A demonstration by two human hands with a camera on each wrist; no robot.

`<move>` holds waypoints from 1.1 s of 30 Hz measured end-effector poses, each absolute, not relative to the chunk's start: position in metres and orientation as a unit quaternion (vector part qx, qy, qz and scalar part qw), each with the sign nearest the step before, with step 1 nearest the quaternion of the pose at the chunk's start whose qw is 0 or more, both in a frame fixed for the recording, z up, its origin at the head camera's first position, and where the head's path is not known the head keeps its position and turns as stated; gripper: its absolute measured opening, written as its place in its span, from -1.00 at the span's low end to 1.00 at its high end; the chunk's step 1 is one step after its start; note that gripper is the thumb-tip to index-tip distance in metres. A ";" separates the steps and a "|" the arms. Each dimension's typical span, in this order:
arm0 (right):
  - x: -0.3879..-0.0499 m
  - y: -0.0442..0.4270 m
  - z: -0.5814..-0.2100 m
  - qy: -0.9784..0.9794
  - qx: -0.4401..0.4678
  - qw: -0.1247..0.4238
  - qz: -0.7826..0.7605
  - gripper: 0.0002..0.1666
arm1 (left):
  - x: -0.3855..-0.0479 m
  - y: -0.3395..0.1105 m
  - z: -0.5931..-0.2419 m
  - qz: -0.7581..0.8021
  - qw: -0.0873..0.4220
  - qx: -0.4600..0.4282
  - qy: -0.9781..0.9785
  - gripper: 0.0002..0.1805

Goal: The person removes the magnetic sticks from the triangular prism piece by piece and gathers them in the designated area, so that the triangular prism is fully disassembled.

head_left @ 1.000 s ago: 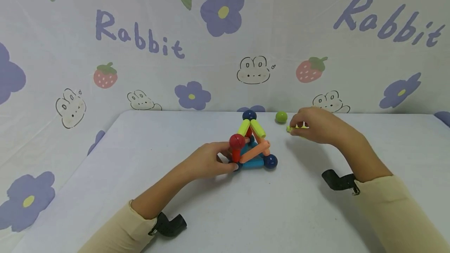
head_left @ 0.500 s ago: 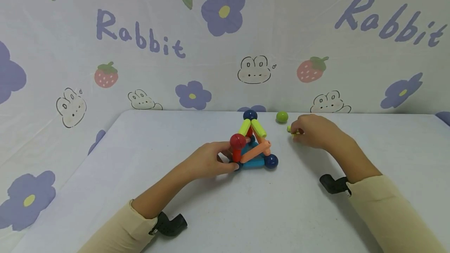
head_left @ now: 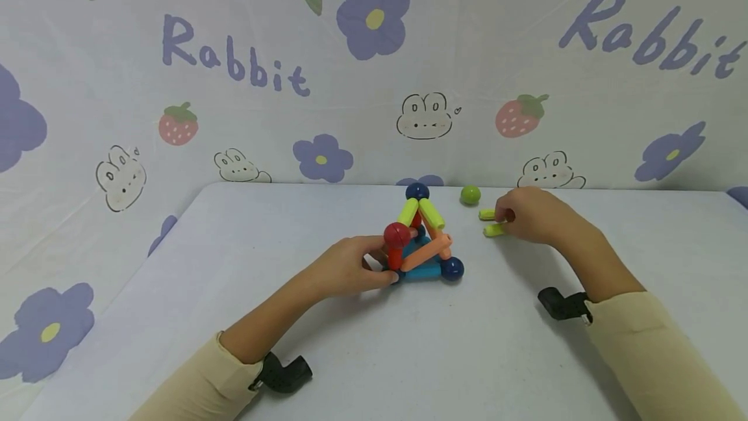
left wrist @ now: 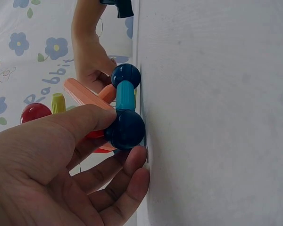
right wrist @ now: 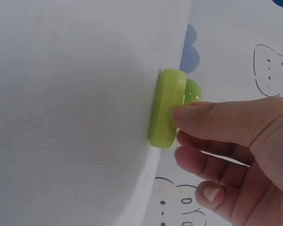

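A frame of coloured sticks and balls stands on the table, with a red ball (head_left: 397,236), a dark blue top ball (head_left: 417,192) and orange sticks (head_left: 425,254). My left hand (head_left: 350,269) grips its near left corner; in the left wrist view, thumb and fingers hold a dark blue ball (left wrist: 126,130) joined to a light blue stick (left wrist: 125,95). To the right, my right hand (head_left: 534,216) is at two yellow-green sticks, one farther (head_left: 487,214) and one nearer (head_left: 493,230). The right wrist view shows its thumb against a yellow-green stick (right wrist: 167,109), fingers curled behind.
A green ball (head_left: 470,195) rests near the back edge of the white table (head_left: 444,356), between the frame and the sticks. Behind the table hangs a patterned cloth (head_left: 362,96). A black curved piece (head_left: 562,304) sits at each sleeve cuff.
My right hand moved slightly left and nearer, then a little back to the right. Two yellow-green sticks now show more plainly beside its fingers. My left hand keeps its grip on the frame.
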State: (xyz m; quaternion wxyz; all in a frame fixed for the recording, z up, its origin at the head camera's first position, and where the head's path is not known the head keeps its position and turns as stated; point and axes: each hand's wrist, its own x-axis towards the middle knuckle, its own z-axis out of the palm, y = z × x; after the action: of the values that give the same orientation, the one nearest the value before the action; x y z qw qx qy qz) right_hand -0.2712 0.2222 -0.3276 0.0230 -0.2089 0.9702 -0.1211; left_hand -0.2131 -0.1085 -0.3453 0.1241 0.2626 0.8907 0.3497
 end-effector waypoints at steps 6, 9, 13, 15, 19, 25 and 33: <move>-0.272 0.224 -0.328 0.971 -0.208 0.013 -0.116 -0.95 | -0.213 -0.109 -0.345 0.349 0.125 0.262 0.891 -0.75; -0.272 0.225 -0.329 0.973 -0.205 -0.004 -0.108 -0.94 | -0.212 -0.109 -0.345 0.349 0.123 0.263 0.891 -0.75; -0.272 0.226 -0.330 0.975 -0.196 -0.015 -0.107 -0.95 | -0.213 -0.109 -0.345 0.348 0.122 0.265 0.891 -0.74; -0.273 0.226 -0.330 0.975 -0.193 -0.018 -0.109 -0.94 | -0.213 -0.109 -0.345 0.348 0.122 0.266 0.891 -0.73; -0.273 0.225 -0.331 0.976 -0.188 -0.023 -0.109 -0.94 | -0.213 -0.108 -0.345 0.350 0.124 0.261 0.891 -0.73; -0.274 0.225 -0.332 0.978 -0.175 -0.025 -0.115 -0.79 | -0.212 -0.108 -0.345 0.350 0.124 0.262 0.891 -0.73; -0.275 0.225 -0.335 0.977 -0.176 0.005 -0.118 -0.69 | -0.213 -0.108 -0.345 0.346 0.124 0.264 0.892 -0.72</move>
State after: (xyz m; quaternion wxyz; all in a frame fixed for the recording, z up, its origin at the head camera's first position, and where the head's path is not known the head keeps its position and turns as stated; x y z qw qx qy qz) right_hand -0.2752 0.2246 -0.3349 0.0055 -0.1764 0.9772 -0.1180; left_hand -0.2126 -0.1082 -0.3450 0.1235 0.2637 0.8919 0.3460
